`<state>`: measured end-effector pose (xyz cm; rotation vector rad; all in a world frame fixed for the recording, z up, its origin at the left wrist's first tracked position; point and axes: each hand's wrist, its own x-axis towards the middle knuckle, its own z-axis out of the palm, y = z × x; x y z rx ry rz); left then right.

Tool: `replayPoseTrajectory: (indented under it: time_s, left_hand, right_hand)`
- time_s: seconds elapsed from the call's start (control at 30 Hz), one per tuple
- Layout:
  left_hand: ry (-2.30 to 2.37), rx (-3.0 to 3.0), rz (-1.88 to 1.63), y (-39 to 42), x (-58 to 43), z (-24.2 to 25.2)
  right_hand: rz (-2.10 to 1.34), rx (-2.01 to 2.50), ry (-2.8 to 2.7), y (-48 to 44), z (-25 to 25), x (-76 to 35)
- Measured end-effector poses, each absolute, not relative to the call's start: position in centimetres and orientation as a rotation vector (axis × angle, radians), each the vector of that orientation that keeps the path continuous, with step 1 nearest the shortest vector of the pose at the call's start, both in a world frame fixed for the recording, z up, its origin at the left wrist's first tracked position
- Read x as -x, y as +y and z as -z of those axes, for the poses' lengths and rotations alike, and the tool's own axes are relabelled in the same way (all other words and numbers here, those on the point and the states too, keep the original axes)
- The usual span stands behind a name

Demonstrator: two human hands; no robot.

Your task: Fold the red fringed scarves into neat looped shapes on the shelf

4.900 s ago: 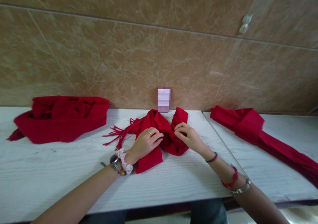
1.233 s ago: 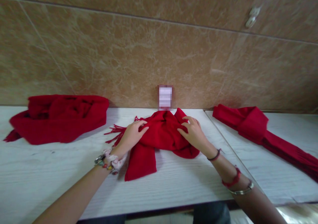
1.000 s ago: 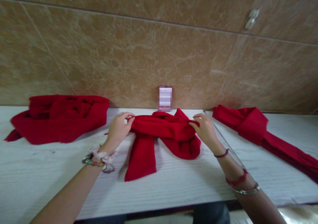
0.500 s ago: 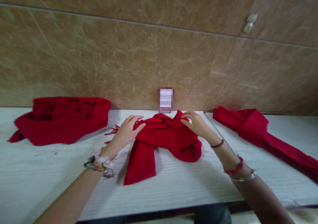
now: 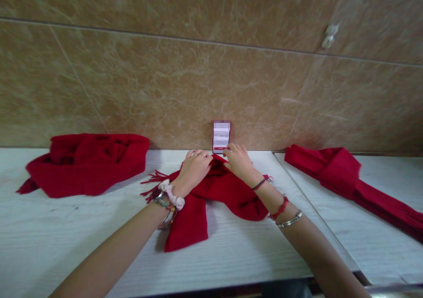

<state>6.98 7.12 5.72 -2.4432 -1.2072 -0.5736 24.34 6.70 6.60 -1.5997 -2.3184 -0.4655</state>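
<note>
A red scarf (image 5: 189,227) lies bunched in front of me, one flat end toward me and fringe out to the left. My left hand (image 5: 195,168) is closed over its upper left part, fingers curled onto the cloth with their tips partly hidden. My right hand (image 5: 240,162) bends its fingers around the upper right part, the thumb on the near side. A short strip of red cloth shows between the two hands. Just behind them, a phone (image 5: 221,135) with a lit screen leans on the wall.
Another red scarf (image 5: 89,174) is piled in a rolled heap at the left. A third red scarf (image 5: 340,170), folded over itself, stretches to the right edge. The white wood-grain table (image 5: 125,254) meets a brown tiled wall (image 5: 148,86), with a seam at right.
Both hands have moved inward, closer together, over the top of the middle scarf. Their fingers have curled onto the cloth. The camera view has shifted slightly.
</note>
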Motion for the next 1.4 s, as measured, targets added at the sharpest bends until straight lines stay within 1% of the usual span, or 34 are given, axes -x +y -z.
replayPoseTrajectory:
  time_s: [0.2, 0.37, 0.6, 0.87, 1.1, 1.3, 1.4]
  left_hand:
    - [-1.416, 2.435, 0.296, 8.6, -7.7, -7.8]
    - [-1.465, 2.553, 0.236, 8.5, -7.7, -8.8]
    - [-1.495, 2.488, 0.233, 8.1, -7.1, -8.4]
    - [-1.55, 2.506, 0.335, 8.2, -6.5, -9.3]
    - [-1.589, 2.56, 0.408, 8.7, -6.4, -9.2]
    - [-1.616, 2.555, 0.346, 8.9, -6.2, -9.3]
    - [-1.651, 2.515, 0.327, 8.8, -5.9, -9.5]
  right_hand:
    - [0.459, 1.651, -2.347, 6.4, -6.5, -24.8]
    - [0.433, 1.71, -2.349, 6.8, -5.7, -25.2]
    - [0.398, 1.696, -2.307, 7.1, -6.0, -25.5]
    - [0.534, 1.746, -2.277, 6.7, -6.5, -25.7]
    - [0.42, 1.736, -2.307, 6.1, -6.5, -25.2]
    - [0.391, 1.805, -2.299, 6.4, -6.1, -25.1]
    - [0.441, 1.801, -2.263, 6.6, -6.3, -25.3]
